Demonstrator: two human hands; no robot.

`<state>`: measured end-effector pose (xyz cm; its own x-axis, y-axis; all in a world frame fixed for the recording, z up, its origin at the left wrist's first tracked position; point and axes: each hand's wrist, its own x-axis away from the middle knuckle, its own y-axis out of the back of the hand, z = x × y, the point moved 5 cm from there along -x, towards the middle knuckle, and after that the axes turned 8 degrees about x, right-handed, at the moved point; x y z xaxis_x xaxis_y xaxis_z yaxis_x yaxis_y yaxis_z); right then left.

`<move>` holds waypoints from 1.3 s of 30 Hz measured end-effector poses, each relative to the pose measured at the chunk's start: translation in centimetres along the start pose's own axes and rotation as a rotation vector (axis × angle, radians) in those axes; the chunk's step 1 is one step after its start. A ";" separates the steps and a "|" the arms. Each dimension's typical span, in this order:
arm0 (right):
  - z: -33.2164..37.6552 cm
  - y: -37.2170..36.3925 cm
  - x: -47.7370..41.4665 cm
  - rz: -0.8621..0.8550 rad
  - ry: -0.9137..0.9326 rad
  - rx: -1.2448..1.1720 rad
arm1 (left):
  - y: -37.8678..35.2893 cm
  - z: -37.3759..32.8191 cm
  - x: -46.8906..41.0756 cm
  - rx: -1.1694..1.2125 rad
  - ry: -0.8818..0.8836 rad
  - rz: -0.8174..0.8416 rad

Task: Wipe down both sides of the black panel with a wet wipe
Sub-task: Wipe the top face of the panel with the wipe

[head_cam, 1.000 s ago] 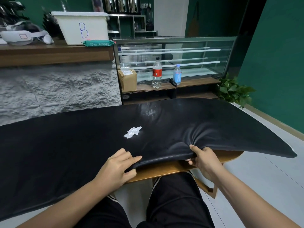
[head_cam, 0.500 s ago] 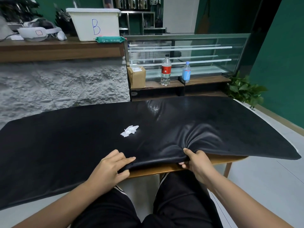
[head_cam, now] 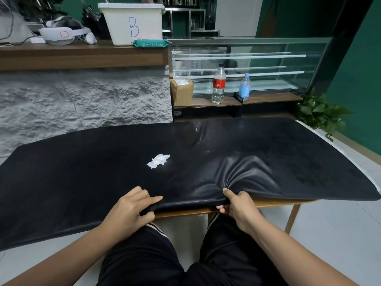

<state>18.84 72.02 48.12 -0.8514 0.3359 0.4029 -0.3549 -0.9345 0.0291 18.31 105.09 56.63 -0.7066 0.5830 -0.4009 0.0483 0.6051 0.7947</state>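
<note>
**Panel edge coming up: flip prep, wipe not in hand**

Head view:
- Both hands are on the near edge of the black panel [head_cam: 82,182], at its 6 o'clock. The left hand [head_cam: 132,211] grips the edge with fingers over the top and thumb tucked below. The right hand [head_cam: 239,207] pinches it, thumb on top and fingers under.
- Change over the last second: the folds fanning out from the right-hand grip are deeper and the bunching is tighter. The wet wipe [head_cam: 158,161] hasn't moved; it lies crumpled on the top face at 12 o'clock from the left hand, well apart from it.
- My read: wiping is paused and this is a lift or turn-over to reach the second side. The wipe will slide off unless it's picked up first.
- The panel lies across the wooden table [head_cam: 268,203] and overhangs at 3 and 9 o'clock.

Can't see:
- The underside, and most of the table.
- The right fingertips under the edge.
- The panel's 9 o'clock end, cut off by the frame.
- Sheen near 12–1 o'clock could be damp streaks or just glare. No call on it.
</note>
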 end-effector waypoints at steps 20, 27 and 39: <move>-1.3 -4.6 0.2 0.056 -0.046 0.061 | 1.8 2.8 2.7 -0.045 0.078 0.020; -1.2 -4.0 1.0 0.098 -0.065 0.098 | 1.8 2.7 2.6 -0.054 0.101 0.033; -1.3 -5.2 1.8 0.087 -0.066 0.113 | 2.5 2.9 3.2 -0.079 0.128 0.044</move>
<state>18.66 77.63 47.46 -0.8482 0.2482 0.4679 -0.2323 -0.9682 0.0925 18.27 110.01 55.97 -0.7895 0.5313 -0.3072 0.0294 0.5328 0.8458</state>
